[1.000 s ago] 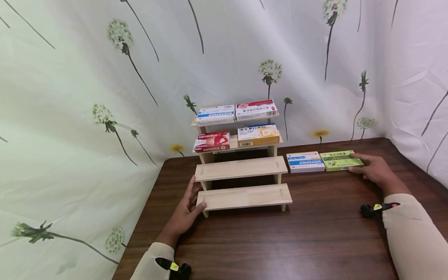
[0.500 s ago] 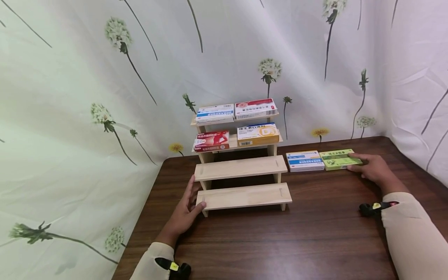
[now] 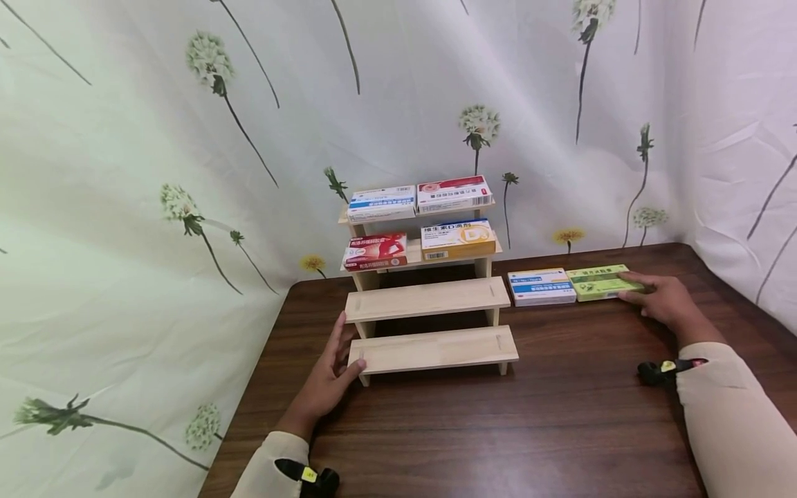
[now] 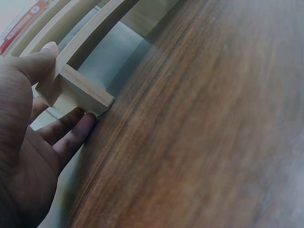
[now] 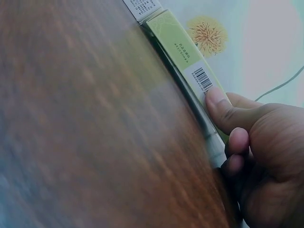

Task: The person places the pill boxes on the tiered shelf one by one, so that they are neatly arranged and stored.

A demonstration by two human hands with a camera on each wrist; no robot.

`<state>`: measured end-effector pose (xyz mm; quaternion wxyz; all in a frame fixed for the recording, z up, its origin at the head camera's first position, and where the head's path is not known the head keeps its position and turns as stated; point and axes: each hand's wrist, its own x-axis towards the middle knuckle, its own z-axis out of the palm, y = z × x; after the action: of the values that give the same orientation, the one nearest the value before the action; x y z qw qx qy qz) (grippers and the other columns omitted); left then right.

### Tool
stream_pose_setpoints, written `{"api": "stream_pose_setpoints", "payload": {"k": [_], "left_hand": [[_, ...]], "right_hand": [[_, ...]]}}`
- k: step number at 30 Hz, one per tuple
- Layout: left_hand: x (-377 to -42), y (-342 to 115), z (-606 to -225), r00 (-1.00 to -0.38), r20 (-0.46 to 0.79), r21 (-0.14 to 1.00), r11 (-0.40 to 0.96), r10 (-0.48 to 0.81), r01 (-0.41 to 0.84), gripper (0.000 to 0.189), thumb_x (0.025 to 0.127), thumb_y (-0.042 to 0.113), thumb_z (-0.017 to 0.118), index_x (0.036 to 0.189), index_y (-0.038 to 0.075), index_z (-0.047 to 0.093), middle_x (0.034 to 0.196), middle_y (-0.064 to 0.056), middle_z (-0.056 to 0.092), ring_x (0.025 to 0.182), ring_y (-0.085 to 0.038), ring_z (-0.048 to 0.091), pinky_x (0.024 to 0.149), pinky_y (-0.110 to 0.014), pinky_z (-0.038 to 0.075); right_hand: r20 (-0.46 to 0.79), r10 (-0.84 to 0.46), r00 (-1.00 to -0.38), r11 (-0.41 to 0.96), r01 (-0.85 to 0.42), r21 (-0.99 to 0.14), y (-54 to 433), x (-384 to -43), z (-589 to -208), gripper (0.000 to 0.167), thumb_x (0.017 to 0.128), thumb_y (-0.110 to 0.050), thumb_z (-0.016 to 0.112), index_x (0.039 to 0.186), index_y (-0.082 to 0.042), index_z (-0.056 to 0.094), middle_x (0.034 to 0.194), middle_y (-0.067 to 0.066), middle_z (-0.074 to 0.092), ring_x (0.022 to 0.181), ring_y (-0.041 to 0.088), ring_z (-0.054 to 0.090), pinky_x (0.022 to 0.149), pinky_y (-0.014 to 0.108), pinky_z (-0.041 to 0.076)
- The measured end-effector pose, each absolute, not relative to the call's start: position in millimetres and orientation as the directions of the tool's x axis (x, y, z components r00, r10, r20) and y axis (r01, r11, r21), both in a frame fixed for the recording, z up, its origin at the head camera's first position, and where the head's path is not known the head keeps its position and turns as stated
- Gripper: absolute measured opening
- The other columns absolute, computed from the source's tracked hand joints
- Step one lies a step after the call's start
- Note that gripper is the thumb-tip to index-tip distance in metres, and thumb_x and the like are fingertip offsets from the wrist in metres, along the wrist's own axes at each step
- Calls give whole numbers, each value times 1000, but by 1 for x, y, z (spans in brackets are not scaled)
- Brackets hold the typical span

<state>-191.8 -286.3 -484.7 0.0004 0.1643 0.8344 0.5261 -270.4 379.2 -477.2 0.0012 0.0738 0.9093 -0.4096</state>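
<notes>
A wooden stepped rack stands on the brown table. My left hand holds its left end, the thumb on the lowest step's corner and the fingers against the side; in the left wrist view the fingers touch the front leg. My right hand pinches the right end of a green medicine box, with the thumb beside the barcode. The green box lies flat, up against a blue-and-white medicine box on its left. My right fingers behind the box are partly hidden.
On the rack's top step lie a blue-and-white box and a red-and-white box. The step below carries a red box and a yellow-and-white vitamin D box. A flower-printed curtain hangs behind the table.
The head view has shifted very slightly. Both hands keep their places on the rack and the green medicine box, and the boxes look unmoved.
</notes>
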Motion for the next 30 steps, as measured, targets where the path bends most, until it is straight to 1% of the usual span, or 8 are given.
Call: {"api": "stream_pose_setpoints", "payload": {"k": [8,12,19,21,26,30], "left_hand": [[-192,-288,-486,-939,195,880,372,284,295,99,110,18,69,177,39,-1,176,-22,34,159,-50,41,107,-35,57],[-192,-288,-486,-939,192,880,373,285,294,98,110,19,68,177,39,-1,176,-23,34,159,-50,40,107,-35,57],[-192,-288,-487,-939,191,884,366,287,292,99,110,18,69,177,40,-1,175,-24,35,158,-49,42,106,-34,57],[-192,-288,-486,-938,192,883,366,288,292,99,110,18,69,176,42,0,175,-24,35,157,-49,43,106,-34,57],[-192,-287,-485,-938,192,882,368,289,295,98,110,18,68,176,43,0,176,-23,34,158,-49,42,107,-35,57],[-192,-286,-484,-937,191,881,370,294,296,98,110,18,68,176,42,-1,176,-23,34,158,-49,41,107,-35,57]], "right_hand": [[-49,136,-989,630,124,-766,379,-273,-477,69,104,-37,77,161,-6,51,166,40,37,62,8,61,60,27,54],[-50,141,-989,630,128,-766,380,-274,-479,71,104,-40,77,161,-8,50,165,40,37,61,8,61,59,27,53],[-50,153,-987,611,134,-780,379,-271,-479,67,105,-39,75,161,-13,50,166,38,38,63,6,61,61,26,53],[-38,153,-988,607,124,-785,379,-270,-479,66,106,-39,74,161,-13,51,167,37,39,62,6,61,60,26,53],[11,151,-988,611,85,-787,378,-268,-480,63,108,-38,71,161,-11,51,166,34,41,59,7,61,58,27,52],[30,169,-985,589,76,-804,378,-267,-482,62,108,-39,71,162,-14,51,168,30,39,58,6,60,58,26,52]]}}
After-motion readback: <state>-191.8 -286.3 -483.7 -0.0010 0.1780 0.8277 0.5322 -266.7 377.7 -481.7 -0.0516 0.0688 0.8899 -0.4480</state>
